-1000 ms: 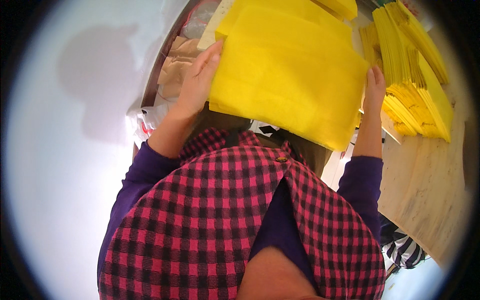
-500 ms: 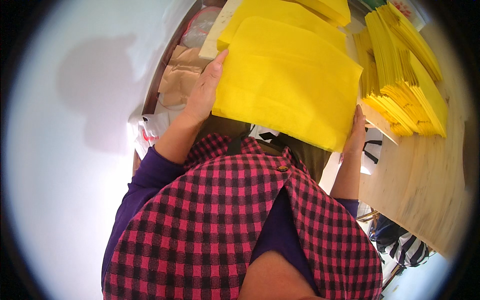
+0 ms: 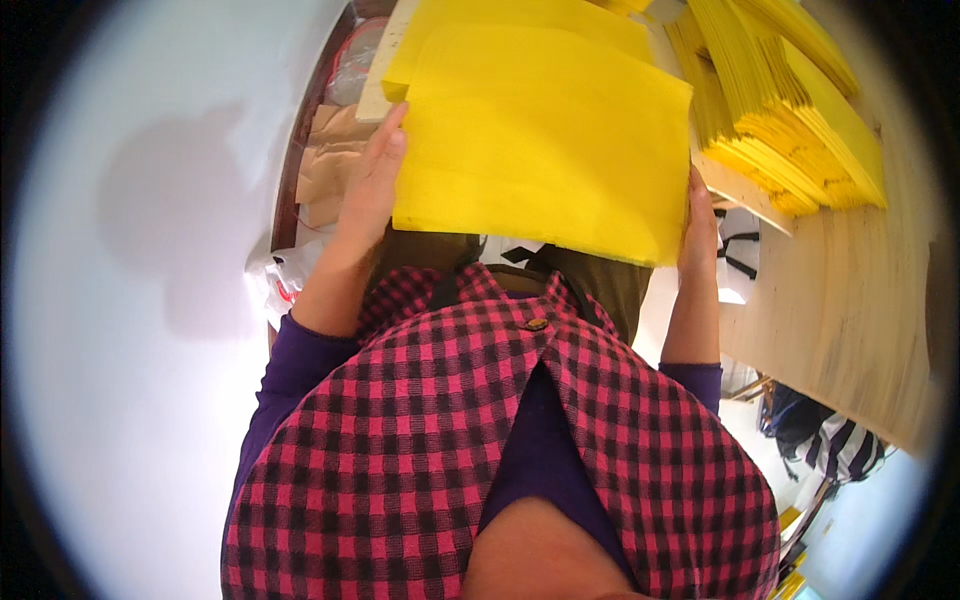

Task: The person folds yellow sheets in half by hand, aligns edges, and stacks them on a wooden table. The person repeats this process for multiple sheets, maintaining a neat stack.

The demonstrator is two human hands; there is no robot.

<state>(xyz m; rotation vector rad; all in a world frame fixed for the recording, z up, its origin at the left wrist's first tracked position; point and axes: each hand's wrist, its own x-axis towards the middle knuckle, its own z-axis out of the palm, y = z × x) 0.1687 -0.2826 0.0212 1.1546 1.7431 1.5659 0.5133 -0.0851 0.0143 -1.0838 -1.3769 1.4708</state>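
A flat yellow cloth sheet point(image 3: 545, 150), possibly several layered together, spans the space in front of my body. Its left edge is held by my left hand point(image 3: 376, 180), with the thumb and fingers along the side and partly hidden. At the opposite edge my right hand point(image 3: 700, 222) grips the side, and most of its fingers are out of sight behind the cloth. More yellow cloth point(image 3: 430, 50) lies flat just beyond, partly covered by the held sheet.
Folded yellow cloth pieces point(image 3: 770, 110) are piled on the wooden table point(image 3: 830, 310) at the right. Brown paper point(image 3: 330, 165) and a clear plastic bag point(image 3: 358, 65) lie at the left, near the white wall point(image 3: 150, 420). A striped bag point(image 3: 845, 447) sits low at the right.
The held sheet now appears further left and more level, its right lower corner having come up. Both hands keep their places on its edges. The whole view has shifted slightly.
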